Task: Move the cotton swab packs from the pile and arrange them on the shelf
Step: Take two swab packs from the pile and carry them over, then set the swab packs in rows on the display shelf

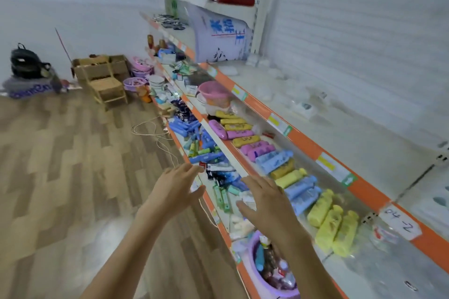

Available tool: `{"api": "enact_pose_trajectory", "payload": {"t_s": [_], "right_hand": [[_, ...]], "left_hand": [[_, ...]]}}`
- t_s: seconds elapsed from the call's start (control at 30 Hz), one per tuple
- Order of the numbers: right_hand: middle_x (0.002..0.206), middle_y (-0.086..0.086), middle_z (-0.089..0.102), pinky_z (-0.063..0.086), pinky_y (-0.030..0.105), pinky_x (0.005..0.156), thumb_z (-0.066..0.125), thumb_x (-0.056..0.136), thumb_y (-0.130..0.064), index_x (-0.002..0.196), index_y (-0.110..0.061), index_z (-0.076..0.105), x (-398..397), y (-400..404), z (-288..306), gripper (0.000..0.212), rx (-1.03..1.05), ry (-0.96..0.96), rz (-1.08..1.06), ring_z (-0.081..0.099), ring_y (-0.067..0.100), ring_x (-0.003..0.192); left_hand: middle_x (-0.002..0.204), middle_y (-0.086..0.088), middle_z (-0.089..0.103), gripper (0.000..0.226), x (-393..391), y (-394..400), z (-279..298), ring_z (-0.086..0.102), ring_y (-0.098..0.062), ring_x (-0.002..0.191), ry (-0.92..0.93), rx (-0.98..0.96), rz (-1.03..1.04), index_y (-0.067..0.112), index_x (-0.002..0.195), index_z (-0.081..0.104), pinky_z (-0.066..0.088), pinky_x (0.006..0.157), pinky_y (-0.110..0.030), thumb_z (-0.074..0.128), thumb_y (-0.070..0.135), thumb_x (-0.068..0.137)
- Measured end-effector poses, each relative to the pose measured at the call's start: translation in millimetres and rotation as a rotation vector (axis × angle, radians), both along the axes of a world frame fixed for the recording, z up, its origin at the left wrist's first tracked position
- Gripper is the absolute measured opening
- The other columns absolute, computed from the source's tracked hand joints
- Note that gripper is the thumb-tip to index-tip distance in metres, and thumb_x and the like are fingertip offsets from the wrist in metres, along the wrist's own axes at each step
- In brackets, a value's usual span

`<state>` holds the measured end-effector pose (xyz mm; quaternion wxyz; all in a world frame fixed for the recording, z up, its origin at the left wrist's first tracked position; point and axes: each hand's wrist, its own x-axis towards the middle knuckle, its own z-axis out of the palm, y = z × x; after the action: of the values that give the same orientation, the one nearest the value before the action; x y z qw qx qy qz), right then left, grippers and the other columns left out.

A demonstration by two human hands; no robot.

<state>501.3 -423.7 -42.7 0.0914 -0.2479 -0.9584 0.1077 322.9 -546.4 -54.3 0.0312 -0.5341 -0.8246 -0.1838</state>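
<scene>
Two hands showing in the head view, lower centre of frame, both reaching out over the lowest shelf tier [220, 219]. Left hand [176, 185] is hovering with fingers straight and spread apart, holding nothing. Right hand [266, 201] is hovering likewise, fingers apart, nothing gripped. Cotton swab packs [301, 101] are lying as a blurred whitish pile on the upper orange-edged shelf [306, 144], right of centre, well apart from both hands. Pink basket [213, 93] is sitting mid-frame; purple basket [274, 272] is sitting at bottom centre.
</scene>
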Motion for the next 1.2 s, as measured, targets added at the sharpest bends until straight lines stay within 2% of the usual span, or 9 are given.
{"api": "enact_pose_trajectory", "payload": {"t_s": [0.2,0.43,0.53,0.67,0.87,0.93,1.0,1.1,1.2], "right_hand": [[0.141,-0.011,0.037,0.023,0.025,0.104,0.044,0.092,-0.047,0.138,-0.026,0.034,-116,19,7,0.052,-0.026,0.055,-0.003,0.029,0.009,0.130],[0.135,-0.009,0.042,0.030,0.029,0.100,0.048,0.091,-0.044,0.134,-0.024,0.039,-170,84,18,0.048,-0.014,0.050,-0.077,0.034,0.012,0.124],[0.137,-0.007,0.042,0.029,0.032,0.104,0.050,0.090,-0.045,0.134,-0.023,0.042,-185,135,24,0.050,0.008,0.066,-0.132,0.033,0.015,0.128],[0.132,-0.005,0.049,0.033,0.031,0.097,0.055,0.088,-0.041,0.130,-0.023,0.048,-209,214,38,0.047,0.092,0.138,-0.205,0.040,0.018,0.122],[0.133,-0.006,0.046,0.031,0.031,0.100,0.053,0.089,-0.041,0.130,-0.024,0.047,-260,330,80,0.045,0.152,0.221,-0.220,0.038,0.015,0.124],[0.133,-0.006,0.047,0.032,0.031,0.099,0.053,0.089,-0.040,0.129,-0.023,0.047,-278,364,95,0.044,0.159,0.270,-0.223,0.040,0.015,0.122],[0.132,-0.004,0.048,0.032,0.030,0.097,0.054,0.089,-0.038,0.129,-0.022,0.048,-295,394,106,0.043,0.143,0.317,-0.238,0.040,0.016,0.121],[0.132,-0.003,0.048,0.034,0.032,0.098,0.055,0.089,-0.036,0.129,-0.021,0.048,-319,435,111,0.043,0.090,0.324,-0.269,0.041,0.017,0.121],[0.132,-0.003,0.048,0.036,0.033,0.098,0.054,0.089,-0.037,0.129,-0.022,0.048,-342,474,108,0.042,0.041,0.308,-0.324,0.041,0.017,0.122]], "left_hand": [[0.116,0.005,0.056,0.040,-108,25,9,0.051,-0.015,0.109,0.018,-0.002,-0.035,0.024,0.124,0.049,0.037,0.089,-0.029,0.051,0.042,0.089],[0.115,0.003,0.056,0.041,-177,91,10,0.054,-0.018,0.106,-0.006,-0.017,-0.110,0.023,0.127,0.048,0.037,0.089,-0.030,0.052,0.039,0.089],[0.121,0.004,0.054,0.042,-200,139,13,0.051,-0.017,0.109,-0.004,-0.031,-0.161,0.024,0.129,0.047,0.037,0.089,-0.029,0.051,0.039,0.090],[0.120,0.005,0.053,0.042,-235,214,24,0.051,-0.014,0.107,0.007,-0.024,-0.220,0.026,0.129,0.045,0.038,0.086,-0.026,0.051,0.040,0.090],[0.121,0.006,0.054,0.039,-293,329,63,0.051,-0.013,0.108,0.056,0.032,-0.253,0.024,0.127,0.048,0.036,0.084,-0.025,0.052,0.036,0.090],[0.118,0.005,0.056,0.041,-315,366,75,0.052,-0.013,0.107,0.043,0.048,-0.255,0.023,0.126,0.049,0.039,0.091,-0.028,0.052,0.040,0.088],[0.117,0.003,0.056,0.042,-335,400,85,0.053,-0.013,0.106,0.030,0.069,-0.275,0.022,0.124,0.050,0.041,0.092,-0.030,0.053,0.040,0.087],[0.118,0.005,0.054,0.039,-358,449,93,0.052,-0.010,0.104,0.021,0.073,-0.307,0.024,0.125,0.048,0.040,0.082,-0.023,0.053,0.037,0.089],[0.120,0.002,0.053,0.041,-380,502,97,0.052,-0.013,0.105,0.002,0.071,-0.351,0.020,0.127,0.048,0.041,0.085,-0.024,0.053,0.035,0.090]]}}
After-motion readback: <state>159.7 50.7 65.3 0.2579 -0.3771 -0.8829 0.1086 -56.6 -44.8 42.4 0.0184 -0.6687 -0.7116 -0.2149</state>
